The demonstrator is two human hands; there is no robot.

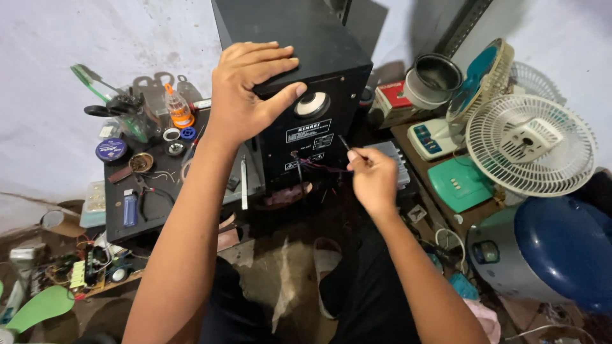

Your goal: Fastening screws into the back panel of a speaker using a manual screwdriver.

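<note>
A small electronics repair workshop, set on the floor against a stained white wall. A low black worktop [121,216] carries pliers [148,191], solder reels [111,150] and a glue bottle [179,108]. A bare circuit board [83,271] lies beside it. Around stand a black speaker cabinet [299,70], 2 white desk fans [529,145] and a blue rice cooker [554,251].

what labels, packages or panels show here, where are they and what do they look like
Label: back of the black speaker box, under the left hand; black rectangle, white print.
Smaller stickers: just below it, black and white.
Red box: right of the speaker, white side.
Round tin: far left, blue lid.
</note>
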